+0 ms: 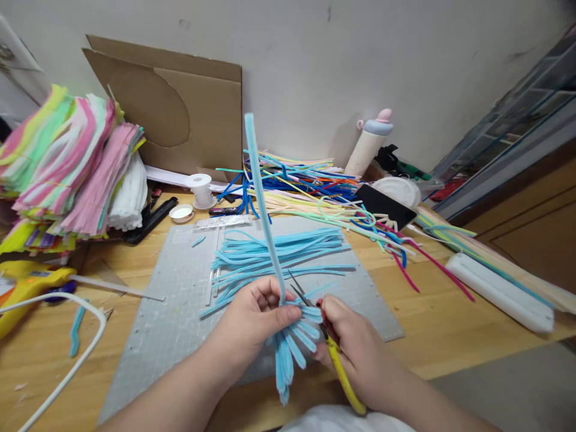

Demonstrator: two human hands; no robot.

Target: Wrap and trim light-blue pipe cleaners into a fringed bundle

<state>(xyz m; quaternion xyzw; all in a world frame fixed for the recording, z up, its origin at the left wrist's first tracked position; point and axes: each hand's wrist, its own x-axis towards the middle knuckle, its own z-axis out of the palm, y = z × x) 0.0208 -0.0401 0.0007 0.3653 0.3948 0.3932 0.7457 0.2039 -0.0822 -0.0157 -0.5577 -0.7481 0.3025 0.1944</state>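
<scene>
My left hand [265, 312] pinches a bundle of light blue pipe cleaners [294, 345] between thumb and fingers. Short pieces fan out below and to the right of the grip, while one long pipe cleaner [263, 198] stands up from it, leaning slightly left. In my right hand [355, 336] is a pair of scissors [341, 372] with dark pointed blades and red and yellow on the handles. The blades point up and left, slightly apart, just beside the bundle. Behind my hands, more light blue pipe cleaners [279, 249] lie on a grey cutting mat [157, 300].
Piled multicolour pipe cleaners [306, 186] lie behind the mat, near a white bottle [366, 144]. Thick coloured bundles [67, 162] and a yellow glue gun [31, 282] with a white cord are at left. A white spool [201, 191] stands before the cardboard [211, 114].
</scene>
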